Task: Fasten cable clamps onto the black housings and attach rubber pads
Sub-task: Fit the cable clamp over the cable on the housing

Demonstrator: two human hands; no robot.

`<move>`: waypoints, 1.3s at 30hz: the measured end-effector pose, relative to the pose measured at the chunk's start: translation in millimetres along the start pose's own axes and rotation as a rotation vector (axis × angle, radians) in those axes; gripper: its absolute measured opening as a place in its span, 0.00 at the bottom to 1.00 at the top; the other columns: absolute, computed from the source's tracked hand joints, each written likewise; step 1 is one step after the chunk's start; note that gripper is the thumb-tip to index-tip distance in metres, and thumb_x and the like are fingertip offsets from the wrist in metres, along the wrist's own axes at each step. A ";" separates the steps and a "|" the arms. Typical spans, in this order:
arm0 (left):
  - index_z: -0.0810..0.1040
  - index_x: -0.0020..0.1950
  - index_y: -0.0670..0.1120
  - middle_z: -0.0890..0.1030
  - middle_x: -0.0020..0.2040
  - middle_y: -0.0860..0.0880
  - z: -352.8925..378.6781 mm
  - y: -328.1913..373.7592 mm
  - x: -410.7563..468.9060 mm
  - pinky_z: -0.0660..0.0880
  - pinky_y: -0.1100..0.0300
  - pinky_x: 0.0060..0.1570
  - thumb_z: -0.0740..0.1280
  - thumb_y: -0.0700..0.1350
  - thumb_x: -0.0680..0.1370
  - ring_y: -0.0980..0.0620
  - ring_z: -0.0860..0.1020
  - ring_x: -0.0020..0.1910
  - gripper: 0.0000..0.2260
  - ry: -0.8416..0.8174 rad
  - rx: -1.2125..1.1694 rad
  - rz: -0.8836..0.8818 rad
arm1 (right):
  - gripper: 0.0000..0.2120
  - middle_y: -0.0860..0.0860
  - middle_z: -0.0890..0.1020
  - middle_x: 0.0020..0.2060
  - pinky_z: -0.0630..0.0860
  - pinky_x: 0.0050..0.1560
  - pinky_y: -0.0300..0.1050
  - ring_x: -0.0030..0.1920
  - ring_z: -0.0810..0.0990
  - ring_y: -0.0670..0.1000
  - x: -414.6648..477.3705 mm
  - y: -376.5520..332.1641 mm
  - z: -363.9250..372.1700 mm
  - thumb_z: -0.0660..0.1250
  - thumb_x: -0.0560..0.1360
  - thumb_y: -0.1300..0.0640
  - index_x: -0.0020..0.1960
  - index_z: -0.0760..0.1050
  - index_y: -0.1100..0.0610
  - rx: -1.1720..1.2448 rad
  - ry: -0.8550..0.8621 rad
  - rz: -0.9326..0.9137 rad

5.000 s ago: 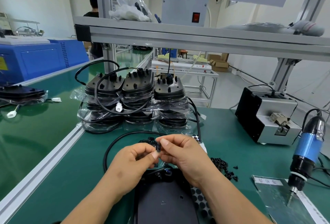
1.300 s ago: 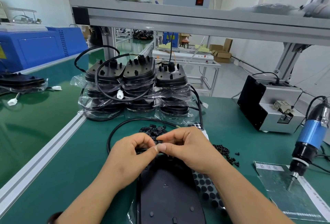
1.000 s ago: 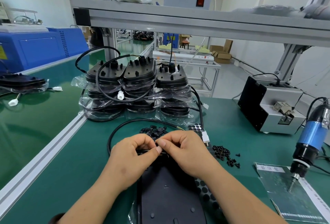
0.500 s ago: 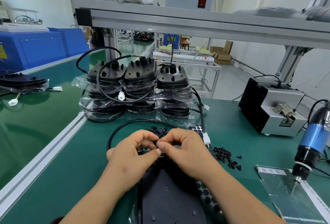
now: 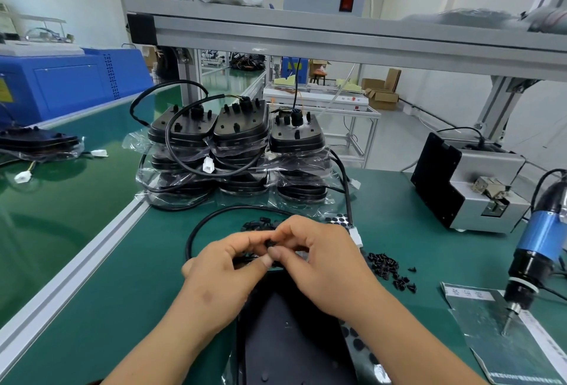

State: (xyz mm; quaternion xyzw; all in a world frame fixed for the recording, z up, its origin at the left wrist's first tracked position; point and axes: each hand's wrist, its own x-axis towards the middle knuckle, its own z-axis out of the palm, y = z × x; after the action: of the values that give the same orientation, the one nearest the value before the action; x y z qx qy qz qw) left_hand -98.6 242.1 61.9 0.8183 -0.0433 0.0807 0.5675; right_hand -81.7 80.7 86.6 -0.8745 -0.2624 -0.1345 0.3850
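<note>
A black housing lies flat on the green mat in front of me. At its far end my left hand and my right hand meet, both pinching a small black cable clamp on the housing's black cable, which loops out to the left and ends in a white connector. A heap of loose black clamps lies just beyond my fingers. A sheet of round black rubber pads lies under the housing's right side.
Bagged black housings are stacked at the back. Black screws are scattered to the right. A blue electric screwdriver stands on a foil sheet far right, behind it a grey screw feeder. An aluminium rail borders the mat at left.
My hands have stayed together at the housing's far end, working the clamp with small finger movements. Five seconds ago they held it higher, above the housing.
</note>
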 end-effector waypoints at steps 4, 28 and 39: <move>0.81 0.52 0.64 0.83 0.53 0.59 -3.3 -0.2 1.6 0.66 0.48 0.68 0.67 0.53 0.69 0.58 0.77 0.60 0.13 -0.080 -0.126 0.014 | 0.03 0.45 0.84 0.37 0.78 0.44 0.41 0.40 0.81 0.45 0.8 5.0 -0.4 0.72 0.74 0.58 0.44 0.82 0.52 0.175 0.007 0.054; 0.64 0.58 0.68 0.78 0.47 0.69 -9.9 9.4 -6.4 0.67 0.52 0.61 0.70 0.49 0.72 0.64 0.72 0.50 0.22 0.027 0.244 0.169 | 0.06 0.45 0.81 0.29 0.71 0.32 0.32 0.29 0.74 0.40 10.2 -5.2 -10.6 0.72 0.69 0.59 0.38 0.80 0.49 0.088 -0.064 0.150; 0.61 0.52 0.66 0.79 0.46 0.66 -17.5 6.3 -7.0 0.68 0.68 0.49 0.70 0.45 0.74 0.63 0.75 0.46 0.22 -0.031 0.247 0.211 | 0.07 0.47 0.82 0.29 0.73 0.32 0.35 0.29 0.75 0.42 12.5 -2.5 -8.8 0.72 0.71 0.64 0.38 0.83 0.53 0.330 -0.165 0.288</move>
State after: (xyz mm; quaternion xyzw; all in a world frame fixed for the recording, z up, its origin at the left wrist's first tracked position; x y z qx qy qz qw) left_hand -108.0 256.1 72.4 0.8739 -0.1273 0.1318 0.4502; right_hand -73.2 80.0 99.5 -0.8363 -0.1838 0.0385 0.5151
